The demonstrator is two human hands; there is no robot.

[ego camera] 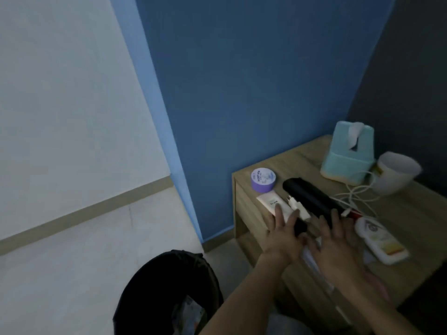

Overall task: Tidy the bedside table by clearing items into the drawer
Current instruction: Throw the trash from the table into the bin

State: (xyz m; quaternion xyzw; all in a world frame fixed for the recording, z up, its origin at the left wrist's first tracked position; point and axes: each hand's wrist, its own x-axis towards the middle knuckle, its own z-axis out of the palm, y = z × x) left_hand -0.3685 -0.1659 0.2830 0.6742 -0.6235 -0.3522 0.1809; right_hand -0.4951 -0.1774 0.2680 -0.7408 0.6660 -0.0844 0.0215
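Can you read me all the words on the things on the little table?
Purple round tin: big lid word looks like "MOIST", the rest too blurred to read.
White tube: a short dark word, too blurred to read.
White bottle: only pictures and colour patches show, no words I can read.
Tissue box and white cup: no words visible.

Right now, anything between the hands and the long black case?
No. Both the left hand and right hand already reach the black case. A white charger and its cable lie against it.
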